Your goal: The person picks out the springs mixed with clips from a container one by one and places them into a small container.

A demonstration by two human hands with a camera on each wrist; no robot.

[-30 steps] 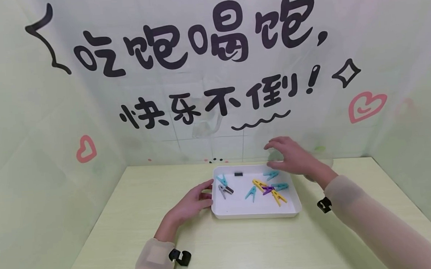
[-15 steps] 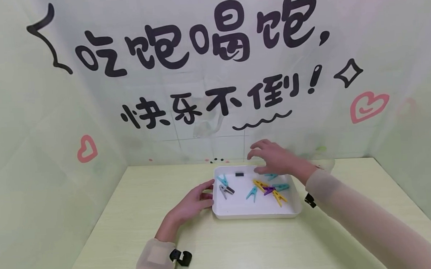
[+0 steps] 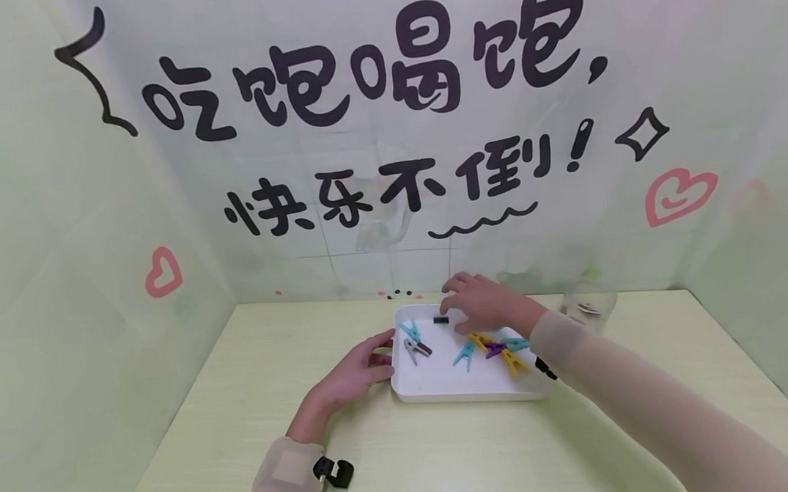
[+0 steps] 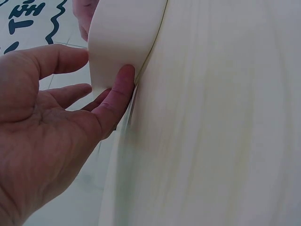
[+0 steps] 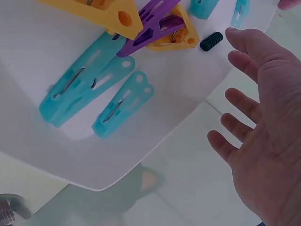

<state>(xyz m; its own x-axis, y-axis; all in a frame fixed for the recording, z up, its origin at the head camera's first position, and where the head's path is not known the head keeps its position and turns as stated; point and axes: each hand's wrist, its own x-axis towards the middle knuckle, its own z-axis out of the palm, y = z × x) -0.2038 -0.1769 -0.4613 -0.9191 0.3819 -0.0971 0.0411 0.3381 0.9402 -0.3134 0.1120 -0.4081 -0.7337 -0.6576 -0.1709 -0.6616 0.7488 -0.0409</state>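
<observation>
A shallow white tray (image 3: 469, 389) holds clothes pegs, among them teal pegs (image 5: 123, 104), yellow pegs (image 3: 515, 362), a purple peg (image 5: 153, 23) and a grey peg (image 3: 411, 350). Near its back wall lies a small black ridged cylinder (image 5: 211, 41), much like a coil spring. My left hand (image 3: 349, 365) rests its fingertips against the tray's left wall; the left wrist view shows them fairly straight there. My right hand (image 3: 485, 304) hovers over the back of the tray, fingers spread and lightly bent, holding nothing. Its fingertips are close to the black cylinder.
A clear cup (image 3: 589, 305) with small metal things in it stands on the table (image 3: 443, 457) behind and right of the tray. A printed sheet (image 3: 381, 261) hangs at the table's back edge. Another dark ridged piece (image 3: 425, 349) lies beside the grey peg.
My right hand has moved left and down, from the tray's back right corner to above the black cylinder. The left hand has stayed at the tray's left wall.
</observation>
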